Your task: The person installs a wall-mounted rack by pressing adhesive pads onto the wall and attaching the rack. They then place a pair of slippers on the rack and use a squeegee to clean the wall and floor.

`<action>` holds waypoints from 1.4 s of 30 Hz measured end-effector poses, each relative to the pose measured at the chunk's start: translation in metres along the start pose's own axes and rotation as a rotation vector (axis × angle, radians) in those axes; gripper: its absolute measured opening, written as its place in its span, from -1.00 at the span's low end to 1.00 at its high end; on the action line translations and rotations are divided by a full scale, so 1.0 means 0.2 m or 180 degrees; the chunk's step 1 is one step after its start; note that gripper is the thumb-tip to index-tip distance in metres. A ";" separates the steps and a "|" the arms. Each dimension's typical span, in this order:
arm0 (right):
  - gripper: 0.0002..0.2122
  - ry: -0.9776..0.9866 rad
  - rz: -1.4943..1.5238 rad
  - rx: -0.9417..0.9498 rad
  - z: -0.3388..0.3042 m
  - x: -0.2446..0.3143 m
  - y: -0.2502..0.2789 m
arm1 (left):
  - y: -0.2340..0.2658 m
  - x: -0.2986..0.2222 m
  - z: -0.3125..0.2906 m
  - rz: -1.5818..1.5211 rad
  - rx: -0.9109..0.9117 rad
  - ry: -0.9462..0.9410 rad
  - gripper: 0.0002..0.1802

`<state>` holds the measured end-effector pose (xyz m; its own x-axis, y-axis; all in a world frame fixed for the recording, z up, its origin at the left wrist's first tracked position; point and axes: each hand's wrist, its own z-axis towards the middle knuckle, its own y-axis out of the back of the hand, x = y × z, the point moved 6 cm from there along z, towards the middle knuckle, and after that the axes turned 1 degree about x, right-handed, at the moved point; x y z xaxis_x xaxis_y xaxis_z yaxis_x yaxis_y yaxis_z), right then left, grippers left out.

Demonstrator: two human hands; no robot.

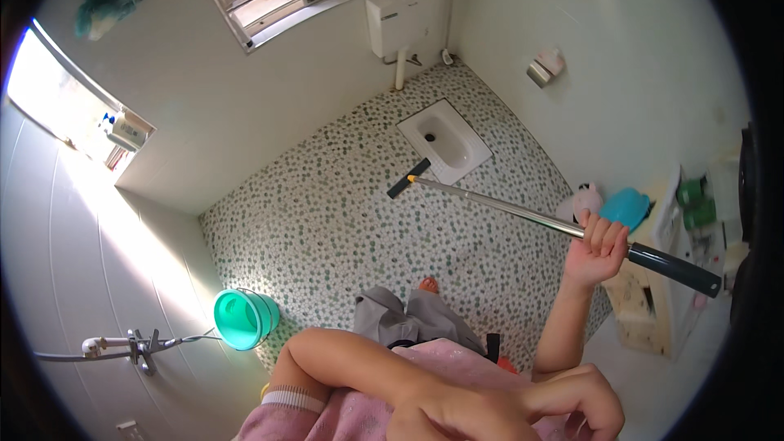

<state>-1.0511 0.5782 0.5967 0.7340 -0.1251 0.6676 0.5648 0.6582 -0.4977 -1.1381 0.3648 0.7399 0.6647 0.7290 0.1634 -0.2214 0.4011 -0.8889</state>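
Observation:
My right hand (598, 250) is wrapped around the metal pole of a long-handled floor squeegee (514, 211), just below its dark green grip. The squeegee's narrow dark head, with an orange joint, is at the floor beside a white squat toilet (445, 144). My left arm crosses in front of my pink top (449, 356). The left hand (563, 398) is close to my right upper arm, its fingers curled by pink cloth. What those fingers hold, if anything, is partly hidden.
A green bucket (245, 318) stands at the left wall near a shower tap (143, 349). At right are a cream-coloured rack (645, 310), a blue basin (625, 209) and a paper holder (541, 71). A white cistern (402, 21) hangs below the window. Pebble-patterned floor (327, 188) surrounds the toilet.

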 end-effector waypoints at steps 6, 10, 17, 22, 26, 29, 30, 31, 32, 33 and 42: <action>-0.63 0.0241 0.0571 0.0611 0.63 -0.19 -0.29 | 0.17 -0.18 0.50 0.0615 0.0245 -0.0458 -0.48; -0.63 0.0505 0.1025 0.1353 0.94 -0.31 -0.60 | 0.29 -0.34 0.79 0.0312 0.0024 -0.0417 -0.44; -0.65 0.1142 0.1360 0.1538 1.47 -0.71 -1.16 | 0.37 -0.86 1.36 0.0474 0.0855 -0.0440 -0.41; -0.67 0.0975 0.1546 0.1911 1.76 -1.13 -1.56 | 0.51 -1.11 1.71 0.1804 0.1801 -0.0774 -0.56; -0.68 0.0993 0.1539 0.2130 1.98 -1.47 -1.88 | 0.87 -1.50 2.02 0.4937 0.2304 0.0047 -0.76; -0.68 0.0885 0.1611 0.2240 2.18 -1.75 -2.12 | 1.10 -1.81 2.25 0.6081 0.1398 -0.0438 -0.93; -0.68 0.0839 0.1694 0.2256 2.26 -1.85 -2.19 | 1.17 -1.90 2.32 0.5950 0.0888 -0.0506 -0.95; -0.68 0.0742 0.1749 0.2219 2.35 -1.95 -2.26 | 1.22 -1.99 2.38 0.6049 0.0677 -0.0616 -0.93; -0.68 0.0751 0.1758 0.2299 2.42 -2.04 -2.33 | 1.26 -2.08 2.45 0.6131 0.0455 -0.0793 -0.90; -0.68 0.0663 0.1755 0.2198 2.51 -2.15 -2.39 | 1.30 -2.16 2.50 0.6274 0.0367 -0.0968 -0.88; -0.61 0.0227 0.1814 0.2697 3.18 -2.91 -3.12 | 1.21 -2.70 3.19 0.8622 0.0766 -0.2635 -0.76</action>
<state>-2.0702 0.7125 0.8695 0.8465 0.3447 0.4058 -0.3069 0.9387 -0.1572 -2.0058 0.4231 0.7091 -0.8512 -0.4581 -0.2563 0.3256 -0.8438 0.4266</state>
